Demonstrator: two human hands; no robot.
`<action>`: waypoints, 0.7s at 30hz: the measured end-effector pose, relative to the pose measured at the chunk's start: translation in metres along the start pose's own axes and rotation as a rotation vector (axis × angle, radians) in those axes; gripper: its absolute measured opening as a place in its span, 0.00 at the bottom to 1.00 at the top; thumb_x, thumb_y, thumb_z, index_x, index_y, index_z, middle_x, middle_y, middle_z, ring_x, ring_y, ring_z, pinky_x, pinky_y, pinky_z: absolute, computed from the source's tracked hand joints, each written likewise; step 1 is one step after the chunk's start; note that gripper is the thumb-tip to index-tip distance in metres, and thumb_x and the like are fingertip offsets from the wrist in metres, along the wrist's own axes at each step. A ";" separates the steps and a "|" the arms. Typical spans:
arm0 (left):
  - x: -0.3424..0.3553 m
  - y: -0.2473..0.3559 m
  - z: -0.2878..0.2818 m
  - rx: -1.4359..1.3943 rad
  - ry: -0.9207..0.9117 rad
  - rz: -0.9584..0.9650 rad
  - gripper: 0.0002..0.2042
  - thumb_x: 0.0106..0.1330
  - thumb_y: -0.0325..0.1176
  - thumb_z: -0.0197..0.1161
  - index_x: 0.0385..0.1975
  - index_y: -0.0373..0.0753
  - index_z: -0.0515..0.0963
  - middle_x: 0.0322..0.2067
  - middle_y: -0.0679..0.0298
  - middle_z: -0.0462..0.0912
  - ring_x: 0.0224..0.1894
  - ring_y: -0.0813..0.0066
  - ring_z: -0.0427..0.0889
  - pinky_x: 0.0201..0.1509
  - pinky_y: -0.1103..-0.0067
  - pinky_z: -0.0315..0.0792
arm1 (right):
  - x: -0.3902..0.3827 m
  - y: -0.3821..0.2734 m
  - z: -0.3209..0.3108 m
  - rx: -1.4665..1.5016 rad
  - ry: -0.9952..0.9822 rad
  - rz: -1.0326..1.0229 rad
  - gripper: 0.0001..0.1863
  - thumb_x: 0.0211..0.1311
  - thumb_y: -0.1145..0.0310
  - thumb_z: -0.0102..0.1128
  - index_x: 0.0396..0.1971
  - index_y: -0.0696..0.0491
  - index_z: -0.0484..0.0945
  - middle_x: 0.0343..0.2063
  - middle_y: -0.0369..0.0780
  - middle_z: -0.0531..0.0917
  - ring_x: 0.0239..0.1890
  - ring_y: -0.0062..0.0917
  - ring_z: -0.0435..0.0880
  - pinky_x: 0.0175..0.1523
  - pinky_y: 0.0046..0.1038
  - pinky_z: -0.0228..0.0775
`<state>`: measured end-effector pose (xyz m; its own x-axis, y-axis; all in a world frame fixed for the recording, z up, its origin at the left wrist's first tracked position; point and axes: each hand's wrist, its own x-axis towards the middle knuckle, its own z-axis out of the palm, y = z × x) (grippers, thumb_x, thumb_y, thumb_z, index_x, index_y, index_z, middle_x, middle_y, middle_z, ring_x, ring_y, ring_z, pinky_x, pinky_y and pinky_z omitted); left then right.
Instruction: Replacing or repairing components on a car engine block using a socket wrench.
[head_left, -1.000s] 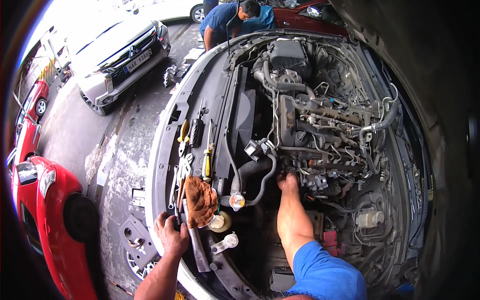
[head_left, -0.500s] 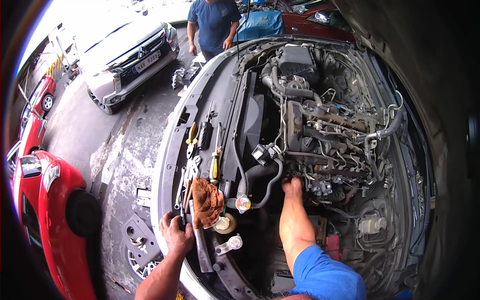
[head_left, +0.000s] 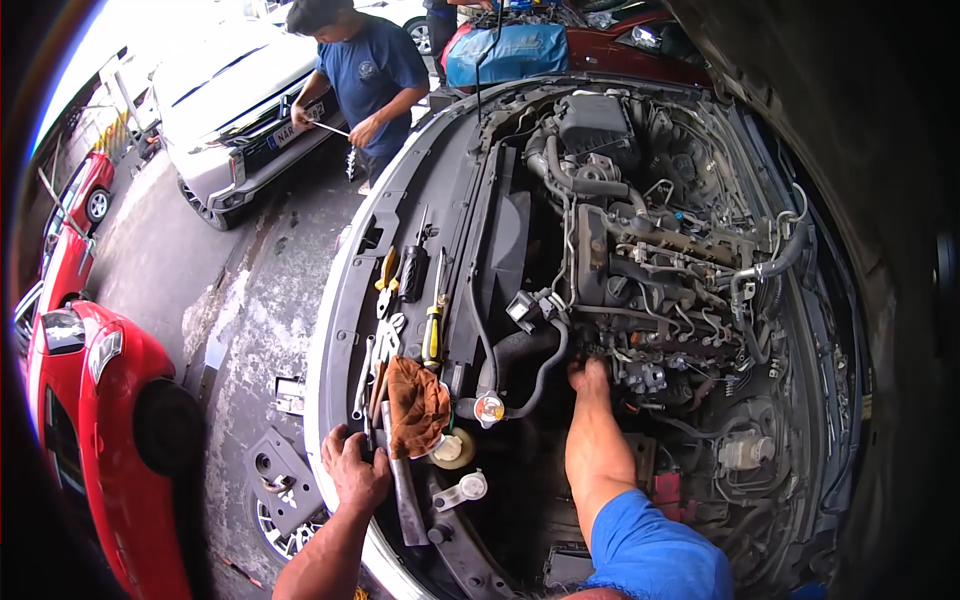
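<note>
With the dial centred on the view, the glossy red car with a black wheel (head_left: 105,385) stands between 8 and 9 o'clock. At 10 o'clock is a silver vehicle with a dark grille (head_left: 235,130). Between 7 and 8, a flat grey metal plate (head_left: 290,485) lies beyond the white-edged car front.

The person's bare left hand (head_left: 357,472) rests at 7 o'clock on that front edge, thumb and fingers apart, near the lower ends of the slim tools. At 11 o'clock a co-worker in a dark blue shirt (head_left: 372,85) holds a thin metal rod (head_left: 330,128) in both hands.

On the black panel, toward 9 o'clock, lie yellow-handled pliers (head_left: 387,272) and a black-handled screwdriver (head_left: 411,275); toward 8, silver metal wrenches (head_left: 386,335) and a yellow-and-black screwdriver (head_left: 432,335). A crumpled brown cloth (head_left: 420,405) lies at 7, just right of the left hand.

At 4 o'clock the bare right hand (head_left: 589,372) reaches in at the near end of the dusty grey metal engine (head_left: 650,270), which fills the bay around 3 o'clock. Its fingertips are hidden among the parts, so I cannot tell whether they grip anything.
</note>
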<state>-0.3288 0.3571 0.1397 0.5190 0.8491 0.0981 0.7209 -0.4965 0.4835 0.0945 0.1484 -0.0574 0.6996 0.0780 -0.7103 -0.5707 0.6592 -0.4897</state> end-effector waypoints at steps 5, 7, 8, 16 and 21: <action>0.000 0.001 0.000 -0.049 0.002 0.015 0.19 0.49 0.34 0.66 0.41 0.35 0.78 0.56 0.48 0.67 0.62 0.47 0.60 0.67 0.60 0.52 | 0.012 0.008 -0.001 -0.077 0.069 -0.015 0.05 0.66 0.64 0.47 0.31 0.44 0.73 0.20 0.32 0.73 0.19 0.20 0.70 0.22 0.23 0.57; 0.000 0.000 -0.001 -0.050 0.003 0.007 0.18 0.49 0.34 0.65 0.41 0.35 0.78 0.56 0.48 0.67 0.62 0.48 0.60 0.67 0.60 0.52 | 0.018 0.013 -0.002 -0.186 0.196 -0.081 0.03 0.61 0.68 0.51 0.28 0.45 0.73 0.18 0.32 0.71 0.16 0.21 0.68 0.20 0.22 0.56; 0.000 0.000 -0.001 -0.051 -0.002 0.006 0.18 0.49 0.34 0.65 0.41 0.35 0.78 0.56 0.48 0.67 0.62 0.48 0.60 0.67 0.60 0.52 | 0.020 0.018 -0.003 -0.194 0.188 -0.074 0.03 0.61 0.68 0.51 0.28 0.45 0.73 0.18 0.32 0.71 0.16 0.21 0.68 0.20 0.22 0.56; 0.001 0.000 -0.001 -0.050 -0.010 -0.005 0.18 0.49 0.34 0.65 0.41 0.35 0.78 0.56 0.48 0.67 0.62 0.48 0.60 0.67 0.60 0.53 | 0.073 0.047 -0.021 -0.589 0.551 -0.527 0.12 0.55 0.69 0.58 0.40 0.49 0.81 0.31 0.39 0.83 0.32 0.27 0.81 0.36 0.33 0.73; 0.003 0.004 -0.003 0.017 -0.046 -0.042 0.19 0.50 0.34 0.65 0.42 0.35 0.78 0.57 0.47 0.67 0.63 0.47 0.60 0.68 0.59 0.52 | 0.106 0.057 -0.033 -0.751 0.544 -0.660 0.10 0.56 0.68 0.57 0.36 0.53 0.82 0.32 0.41 0.85 0.34 0.30 0.83 0.39 0.33 0.74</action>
<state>-0.3263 0.3583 0.1445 0.5084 0.8603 0.0383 0.7499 -0.4641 0.4714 0.1216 0.1692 -0.1775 0.7841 -0.5735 -0.2371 -0.4015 -0.1775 -0.8985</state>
